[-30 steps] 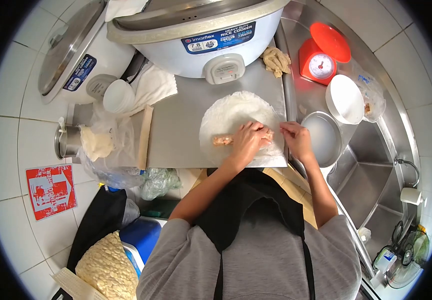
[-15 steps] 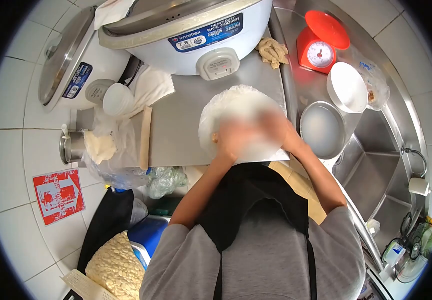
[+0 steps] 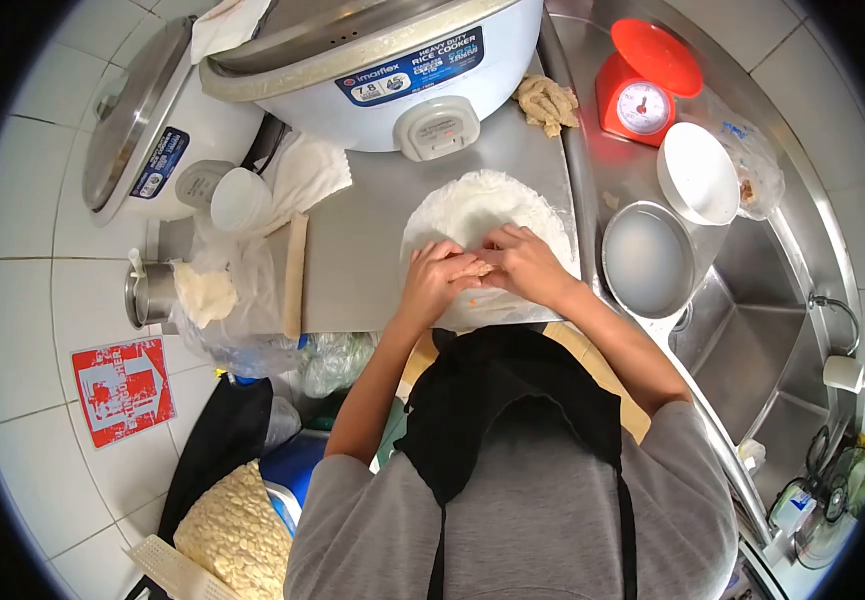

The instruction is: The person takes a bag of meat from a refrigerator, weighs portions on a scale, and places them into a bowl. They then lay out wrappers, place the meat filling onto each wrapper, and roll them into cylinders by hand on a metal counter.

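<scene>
A round white wrapper sheet (image 3: 482, 200) lies on the steel counter (image 3: 352, 240) in front of me. Over its near half, my left hand (image 3: 437, 278) and my right hand (image 3: 524, 265) meet. Between their curled fingers is a small light-brown filling (image 3: 474, 268), partly hidden by the fingers. A tiny orange bit (image 3: 472, 301) lies on the sheet just below the hands. Both hands are closed around the filling from either side.
Rice cookers (image 3: 382, 90) stand behind the counter. A rolling pin (image 3: 294, 275) and plastic bags (image 3: 242, 290) lie left. On the right are a pan of cloudy liquid (image 3: 649, 258), a white bowl (image 3: 698, 174), a red scale (image 3: 642, 105) and the sink (image 3: 752, 320).
My hands, blurred before, now show sharply and have come together over the sheet. The brown bit seen beside my left hand now shows between the fingers of both.
</scene>
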Demonstrator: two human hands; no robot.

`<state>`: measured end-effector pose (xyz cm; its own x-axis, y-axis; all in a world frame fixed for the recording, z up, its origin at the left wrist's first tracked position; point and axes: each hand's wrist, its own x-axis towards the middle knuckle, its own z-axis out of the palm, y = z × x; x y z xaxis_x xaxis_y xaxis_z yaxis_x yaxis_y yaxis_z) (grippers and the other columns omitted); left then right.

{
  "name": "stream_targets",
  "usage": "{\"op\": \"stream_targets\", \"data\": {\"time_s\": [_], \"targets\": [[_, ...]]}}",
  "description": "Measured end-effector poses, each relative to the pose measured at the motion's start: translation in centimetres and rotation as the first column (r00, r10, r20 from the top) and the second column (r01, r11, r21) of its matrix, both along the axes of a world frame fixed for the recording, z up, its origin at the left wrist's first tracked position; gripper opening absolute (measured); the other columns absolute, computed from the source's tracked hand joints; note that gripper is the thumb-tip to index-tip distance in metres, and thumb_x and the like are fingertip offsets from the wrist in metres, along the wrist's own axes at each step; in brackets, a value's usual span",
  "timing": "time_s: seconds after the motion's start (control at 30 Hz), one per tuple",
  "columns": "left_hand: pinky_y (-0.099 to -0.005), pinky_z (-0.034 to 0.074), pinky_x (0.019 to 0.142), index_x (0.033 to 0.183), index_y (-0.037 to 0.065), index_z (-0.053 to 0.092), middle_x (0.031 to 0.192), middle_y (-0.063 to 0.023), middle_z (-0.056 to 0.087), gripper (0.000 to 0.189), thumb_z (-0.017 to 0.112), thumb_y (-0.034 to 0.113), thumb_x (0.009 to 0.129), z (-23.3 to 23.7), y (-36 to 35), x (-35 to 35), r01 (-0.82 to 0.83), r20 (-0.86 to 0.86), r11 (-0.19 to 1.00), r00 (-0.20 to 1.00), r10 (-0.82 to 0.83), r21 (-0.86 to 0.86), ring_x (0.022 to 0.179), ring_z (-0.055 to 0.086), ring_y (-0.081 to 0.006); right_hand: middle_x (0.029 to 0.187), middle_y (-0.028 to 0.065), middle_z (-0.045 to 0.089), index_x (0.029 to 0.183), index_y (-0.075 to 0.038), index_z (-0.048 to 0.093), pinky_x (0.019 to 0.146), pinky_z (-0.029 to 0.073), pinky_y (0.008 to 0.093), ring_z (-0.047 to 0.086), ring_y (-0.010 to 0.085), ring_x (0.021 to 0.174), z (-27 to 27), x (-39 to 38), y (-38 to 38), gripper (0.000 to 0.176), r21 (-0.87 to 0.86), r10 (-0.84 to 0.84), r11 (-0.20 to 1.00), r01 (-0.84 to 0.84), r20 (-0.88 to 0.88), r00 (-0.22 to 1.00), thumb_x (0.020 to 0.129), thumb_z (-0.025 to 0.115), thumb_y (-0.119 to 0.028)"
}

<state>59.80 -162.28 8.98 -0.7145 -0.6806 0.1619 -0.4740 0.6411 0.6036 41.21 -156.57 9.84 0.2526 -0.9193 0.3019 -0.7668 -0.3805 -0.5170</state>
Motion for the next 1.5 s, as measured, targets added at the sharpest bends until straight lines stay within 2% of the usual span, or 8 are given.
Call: {"op": "stream_targets", "data": {"time_s": [0.13,0.3,0.4,0.47,0.5,0.67,1.03,1.5], "targets": [[-0.0365,0.038,0.084,0.105,0.007,0.067,0.101,-0.0055,0.058,0.047,0.078,0.025,0.063,0.2,0.0,0.5,-0.037,-0.055,0.996,0.998,0.041,0.078,0.094,0.054,-0.0247,0.086,0.0017,0.057,0.086,-0.011,0.069,0.079,0.043,0.0329,0.052,0.0211,0.088,0.0,-0.6,-0.1,0.025,0.113,-0.019,0.993,0.026,-0.059,0.998,0.064,0.074,-0.021],[-0.0369,0.04,0.085,0.113,0.008,0.063,0.106,-0.0065,0.056,0.055,0.079,0.024,0.063,0.4,-0.2,2.6,-0.105,0.038,0.989,0.994,0.101,0.102,0.097,0.054,-0.0263,0.086,0.0014,0.057,0.085,-0.011,0.069,0.079,0.042,0.034,0.051,0.0205,0.089,-0.4,0.0,0.2,0.024,0.03,-0.026,0.999,0.027,-0.03,0.999,0.063,0.074,-0.021],[-0.0364,0.041,0.086,0.115,0.008,0.061,0.106,-0.0076,0.056,0.058,0.079,0.023,0.063,-0.6,-0.7,3.5,-0.02,-0.029,0.999,0.999,0.021,0.041,0.099,0.054,-0.0266,0.092,0.0029,0.058,0.091,-0.01,0.07,0.081,0.043,0.0349,0.052,0.0216,0.092,0.1,-1.5,0.6,0.031,0.12,-0.05,0.991,0.058,-0.074,0.996,0.063,0.076,-0.024],[-0.0353,0.043,0.086,0.113,0.007,0.063,0.106,-0.0086,0.055,0.055,0.079,0.022,0.063,0.2,-0.5,3.4,-0.03,-0.04,0.988,0.999,0.036,0.151,0.099,0.053,-0.0267,0.097,0.0053,0.059,0.096,-0.008,0.07,0.082,0.043,0.0362,0.052,0.0232,0.095,0.2,-3.4,1.5,0.041,0.172,-0.102,0.98,0.097,0.019,0.995,0.062,0.077,-0.028],[-0.0353,0.043,0.086,0.113,0.007,0.063,0.106,-0.0086,0.055,0.055,0.079,0.022,0.063,-0.1,-0.6,3.4,-0.034,-0.043,0.987,0.998,0.041,0.157,0.099,0.053,-0.0267,0.099,0.0096,0.059,0.107,-0.005,0.066,0.08,0.044,0.0367,0.054,0.0265,0.091,0.1,-4.1,1.7,0.055,0.131,-0.068,0.989,0.069,-0.012,0.998,0.059,0.079,-0.029],[-0.034,0.044,0.082,0.109,0.006,0.065,0.104,-0.0086,0.054,0.049,0.078,0.022,0.065,1.2,-0.8,3.0,0.009,-0.052,0.983,0.999,0.001,0.181,0.096,0.052,-0.0252,0.101,0.008,0.055,0.113,-0.006,0.062,0.082,0.041,0.036,0.051,0.0247,0.096,1.4,0.4,1.0,0.065,0.001,-0.054,0.999,0.054,-0.068,0.996,0.059,0.078,-0.038],[-0.0349,0.043,0.082,0.11,0.008,0.065,0.1,-0.0074,0.056,0.046,0.075,0.021,0.068,0.5,-0.6,2.4,0.003,-0.036,0.996,0.999,0.001,0.093,0.093,0.052,-0.025,0.093,0.004,0.055,0.095,-0.008,0.066,0.079,0.041,0.0352,0.052,0.0223,0.093,-0.4,1.3,0.8,0.031,0.046,-0.05,0.998,0.049,0.014,0.999,0.067,0.073,-0.02],[-0.0336,0.046,0.08,0.108,0.007,0.066,0.103,-0.008,0.057,0.048,0.08,0.019,0.063,-1.2,-1.3,3.9,0.018,-0.112,0.998,0.994,-0.012,0.057,0.096,0.052,-0.0244,0.093,0.0133,0.058,0.1,0.0,0.065,0.078,0.047,0.0381,0.056,0.0298,0.089,0.9,-5.5,2.1,0.032,0.242,-0.071,0.97,0.004,0.27,0.96,0.072,0.072,-0.013]]}}
